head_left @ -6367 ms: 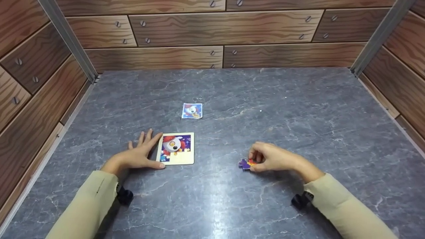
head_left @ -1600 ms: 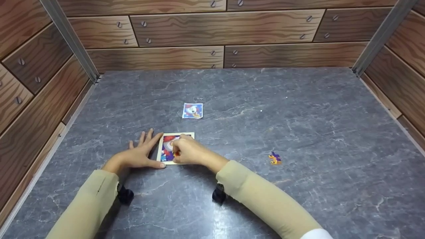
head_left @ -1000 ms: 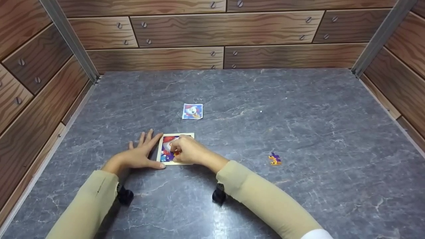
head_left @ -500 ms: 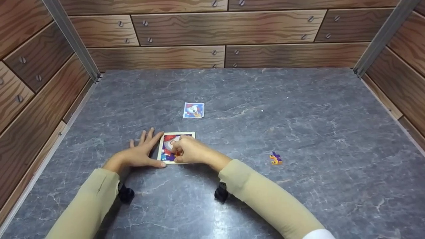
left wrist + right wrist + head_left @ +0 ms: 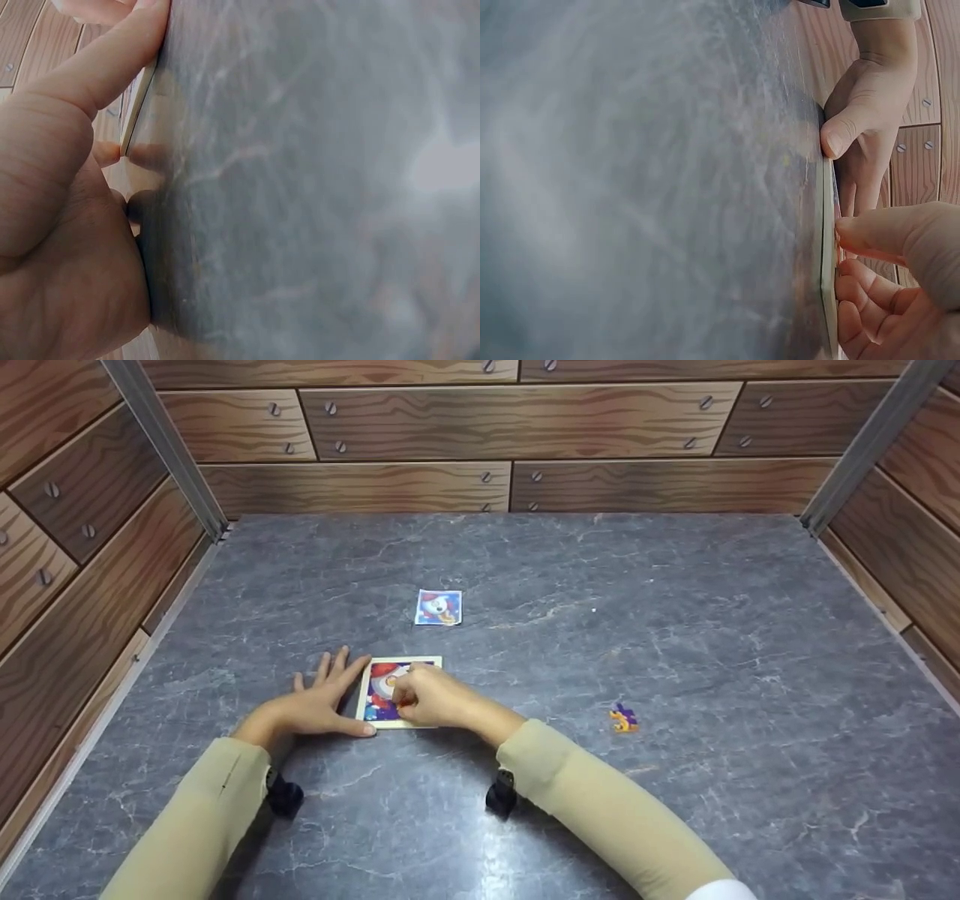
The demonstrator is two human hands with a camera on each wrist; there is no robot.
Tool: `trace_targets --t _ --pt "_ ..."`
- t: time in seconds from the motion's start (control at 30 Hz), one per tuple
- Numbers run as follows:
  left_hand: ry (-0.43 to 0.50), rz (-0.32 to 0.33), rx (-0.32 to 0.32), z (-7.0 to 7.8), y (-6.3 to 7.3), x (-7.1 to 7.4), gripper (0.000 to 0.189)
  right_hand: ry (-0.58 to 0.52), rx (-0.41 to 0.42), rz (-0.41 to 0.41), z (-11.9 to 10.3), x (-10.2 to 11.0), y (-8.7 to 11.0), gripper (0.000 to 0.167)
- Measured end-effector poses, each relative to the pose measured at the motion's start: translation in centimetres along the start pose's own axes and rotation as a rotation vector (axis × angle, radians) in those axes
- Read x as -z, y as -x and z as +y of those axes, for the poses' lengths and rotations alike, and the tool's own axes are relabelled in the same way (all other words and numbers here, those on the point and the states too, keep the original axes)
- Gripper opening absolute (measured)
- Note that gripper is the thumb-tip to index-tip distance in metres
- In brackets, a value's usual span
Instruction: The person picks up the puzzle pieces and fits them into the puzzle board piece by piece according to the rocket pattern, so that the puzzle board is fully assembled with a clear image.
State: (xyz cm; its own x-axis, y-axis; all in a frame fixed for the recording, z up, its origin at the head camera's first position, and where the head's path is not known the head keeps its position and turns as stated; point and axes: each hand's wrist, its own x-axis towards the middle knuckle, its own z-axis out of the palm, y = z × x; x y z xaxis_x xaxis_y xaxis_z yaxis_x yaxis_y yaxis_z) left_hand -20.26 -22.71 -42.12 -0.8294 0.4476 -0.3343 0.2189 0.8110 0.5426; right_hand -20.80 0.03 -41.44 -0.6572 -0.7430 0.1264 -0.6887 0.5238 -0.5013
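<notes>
A square jigsaw tray with a cream rim lies flat, left of the table's middle, showing a red, white and purple picture. My left hand spreads its fingers along the tray's left side, thumb at the near corner and index finger at the far one. Over the tray's lower right part, my right hand has curled fingers and pinches a puzzle piece, mostly hidden; only a bit of orange shows. In the right wrist view, thumb and fingertips are right at the picture surface. Another purple and orange puzzle piece lies farther right.
Beyond the tray lies a small printed picture card with a similar design. The grey marbled table is enclosed by wood-patterned walls at the back and sides. Each wrist wears a black camera.
The right hand has come from the table's right side to the tray with a puzzle piece, leaving another piece behind. Lately its fingers shift only slightly. The left hand stays in place.
</notes>
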Motion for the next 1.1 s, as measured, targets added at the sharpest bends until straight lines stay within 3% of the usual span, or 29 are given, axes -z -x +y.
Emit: trace_targets --t 0.37,0.57,0.83,1.1 --pt "0.000 0.002 -0.009 -0.1 0.0 0.0 0.111 -0.082 0.042 0.027 0.3 0.3 0.2 0.009" --pt "-0.002 0.014 -0.001 -0.1 0.0 0.0 0.112 -0.172 0.000 0.053 0.4 1.7 1.2 0.015" --pt "0.006 0.008 -0.004 0.1 -0.2 0.1 0.112 -0.204 -0.032 -0.012 1.1 3.7 4.7 0.018" --pt "-0.002 0.003 -0.017 0.0 0.0 0.1 0.108 -0.217 -0.029 0.029 2.3 6.0 9.0 0.021"
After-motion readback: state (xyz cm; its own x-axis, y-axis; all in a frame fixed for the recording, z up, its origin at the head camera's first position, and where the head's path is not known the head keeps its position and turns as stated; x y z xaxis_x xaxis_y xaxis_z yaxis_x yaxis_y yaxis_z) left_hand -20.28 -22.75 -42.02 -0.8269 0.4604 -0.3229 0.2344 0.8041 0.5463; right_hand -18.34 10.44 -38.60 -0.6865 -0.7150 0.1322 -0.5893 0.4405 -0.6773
